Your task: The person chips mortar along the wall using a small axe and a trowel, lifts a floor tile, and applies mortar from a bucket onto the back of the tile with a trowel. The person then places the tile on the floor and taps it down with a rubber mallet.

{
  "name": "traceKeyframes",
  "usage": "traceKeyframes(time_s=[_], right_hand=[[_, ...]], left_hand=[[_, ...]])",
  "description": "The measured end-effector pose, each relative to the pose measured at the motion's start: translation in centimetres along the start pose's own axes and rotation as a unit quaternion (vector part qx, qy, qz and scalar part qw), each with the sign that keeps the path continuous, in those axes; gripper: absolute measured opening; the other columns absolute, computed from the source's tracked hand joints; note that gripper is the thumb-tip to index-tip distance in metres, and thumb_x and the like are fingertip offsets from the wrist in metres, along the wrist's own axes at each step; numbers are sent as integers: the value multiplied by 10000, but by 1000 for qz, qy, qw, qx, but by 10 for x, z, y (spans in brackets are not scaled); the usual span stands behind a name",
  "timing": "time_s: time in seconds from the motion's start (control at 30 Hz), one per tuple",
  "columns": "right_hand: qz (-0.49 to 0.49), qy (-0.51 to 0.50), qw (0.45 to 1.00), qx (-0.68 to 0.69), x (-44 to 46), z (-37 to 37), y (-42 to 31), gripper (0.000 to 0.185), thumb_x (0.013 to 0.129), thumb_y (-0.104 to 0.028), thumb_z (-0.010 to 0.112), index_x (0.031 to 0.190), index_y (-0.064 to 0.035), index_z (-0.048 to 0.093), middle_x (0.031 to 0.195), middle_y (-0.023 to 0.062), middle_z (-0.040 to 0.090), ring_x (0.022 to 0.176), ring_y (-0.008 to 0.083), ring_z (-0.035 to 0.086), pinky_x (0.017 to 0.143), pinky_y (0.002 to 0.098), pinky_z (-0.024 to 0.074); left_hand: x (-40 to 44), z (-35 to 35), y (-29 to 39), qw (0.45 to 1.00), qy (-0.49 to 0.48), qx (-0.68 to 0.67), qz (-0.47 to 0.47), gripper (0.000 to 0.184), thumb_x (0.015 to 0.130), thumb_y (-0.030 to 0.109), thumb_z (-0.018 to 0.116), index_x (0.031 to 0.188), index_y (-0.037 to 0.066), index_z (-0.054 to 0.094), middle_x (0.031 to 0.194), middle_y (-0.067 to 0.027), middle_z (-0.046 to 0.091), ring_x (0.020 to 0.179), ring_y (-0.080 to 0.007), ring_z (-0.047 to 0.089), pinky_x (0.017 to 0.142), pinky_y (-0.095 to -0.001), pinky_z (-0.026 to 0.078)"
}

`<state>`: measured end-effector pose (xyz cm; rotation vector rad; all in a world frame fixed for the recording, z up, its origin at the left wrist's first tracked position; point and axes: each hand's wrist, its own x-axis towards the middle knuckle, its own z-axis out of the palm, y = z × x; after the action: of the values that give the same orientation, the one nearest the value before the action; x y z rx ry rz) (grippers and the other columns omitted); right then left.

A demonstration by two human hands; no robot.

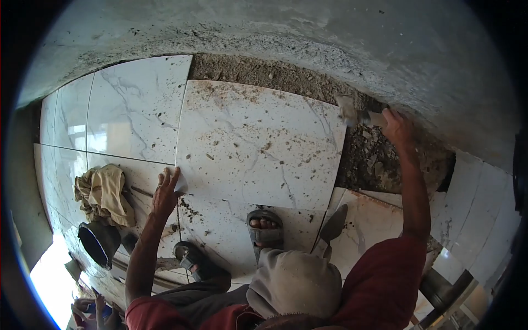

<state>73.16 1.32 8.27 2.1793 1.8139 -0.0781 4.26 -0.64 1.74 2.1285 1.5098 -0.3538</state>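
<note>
My right hand (399, 129) is closed round the handle of a mallet (347, 111). Its pale, slightly blurred head is at the far right corner of a large white marbled tile (258, 146), strewn with crumbs of mortar. My left hand (165, 191) rests with fingers extended at the tile's near left corner, beside a small pale patch I cannot make out. Rough mortar bedding (379, 165) shows to the right of the tile and in a strip along the wall (352, 49). A trowel (333, 223) lies near my right knee.
A crumpled beige cloth (107, 190) and a black bucket (99, 242) sit on the laid tiles at left. Another tile (371, 220) lies at right. My sandalled feet (265, 230) stand on the near tiles. Part of another person (99, 313) shows at lower left.
</note>
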Motion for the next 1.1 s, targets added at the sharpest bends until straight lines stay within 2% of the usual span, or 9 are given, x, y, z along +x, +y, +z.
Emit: traceKeyframes(time_s=[0.1, 0.17, 0.4, 0.5, 0.6, 0.67, 0.9, 0.97, 1.1], right_hand=[[-47, 72, 996, 39, 12, 28, 17, 363, 818, -97, 561, 1180, -123, 579, 1044, 198, 635, 982, 395, 605, 828, 482, 494], [127, -99, 986, 42, 36, 31, 23, 427, 833, -127, 571, 1259, -144, 554, 1055, 206, 637, 988, 394, 604, 848, 488, 488], [48, -15, 995, 82, 12, 31, 43, 435, 843, -158, 579, 1277, -140, 554, 1115, 203, 628, 1007, 382, 606, 889, 474, 482], [159, -156, 975, 10, 14, -10, 13, 395, 847, -152, 572, 1241, -119, 574, 1124, 208, 622, 1012, 388, 604, 876, 481, 487], [-59, 77, 993, 70, -5, 17, 23, 345, 857, -141, 549, 1196, -102, 595, 1103, 208, 629, 1000, 394, 608, 848, 495, 494], [123, -53, 990, 42, 10, 43, 37, 427, 804, -127, 575, 1230, -95, 557, 1031, 215, 644, 936, 431, 609, 796, 505, 498], [90, -19, 996, 17, -21, 26, 18, 331, 863, -173, 575, 1178, -74, 551, 1051, 194, 641, 980, 407, 612, 830, 501, 505], [174, -131, 975, -44, -21, 40, 32, 407, 828, -193, 598, 1221, -95, 562, 976, 226, 656, 934, 405, 627, 809, 501, 503], [245, -108, 963, -15, -55, 51, 30, 450, 824, -249, 636, 1236, -94, 544, 1072, 211, 636, 987, 379, 618, 864, 504, 482]], left_hand=[[-3, 3, -4, 1000, -4, -13, -1, 877, 727, 115, 751, 1460, 233, 285, 1433, -286, 322, 1244, -539, 373, 924, -508, 464], [-3, 2, -5, 1000, -7, -4, -3, 878, 722, 107, 753, 1458, 232, 290, 1424, -288, 333, 1240, -541, 376, 922, -508, 462], [-1, -1, -2, 1000, 18, -19, 8, 869, 724, 93, 751, 1454, 217, 297, 1411, -289, 351, 1235, -546, 380, 922, -512, 460], [-7, -1, -1, 1000, 1, -6, -1, 860, 731, 100, 747, 1454, 215, 297, 1413, -289, 348, 1229, -544, 388, 918, -512, 463], [-1, 6, -5, 1000, 10, 1, 5, 855, 733, 111, 747, 1454, 210, 298, 1405, -293, 355, 1216, -547, 400, 910, -513, 468], [-3, 3, -7, 1000, 10, -6, 15, 855, 735, 116, 746, 1455, 209, 295, 1406, -298, 353, 1214, -557, 396, 916, -515, 464], [-8, 7, -9, 1000, 9, -1, -1, 850, 739, 130, 745, 1455, 206, 293, 1405, -301, 352, 1221, -555, 389, 938, -511, 450], [-5, -2, -5, 1000, -1, -6, 13, 841, 745, 142, 744, 1454, 197, 294, 1410, -301, 346, 1222, -557, 386, 947, -510, 444], [-7, -2, -3, 1000, 10, -11, 9, 820, 764, 170, 736, 1454, 210, 294, 1419, -302, 330, 1225, -558, 381, 950, -508, 444]])
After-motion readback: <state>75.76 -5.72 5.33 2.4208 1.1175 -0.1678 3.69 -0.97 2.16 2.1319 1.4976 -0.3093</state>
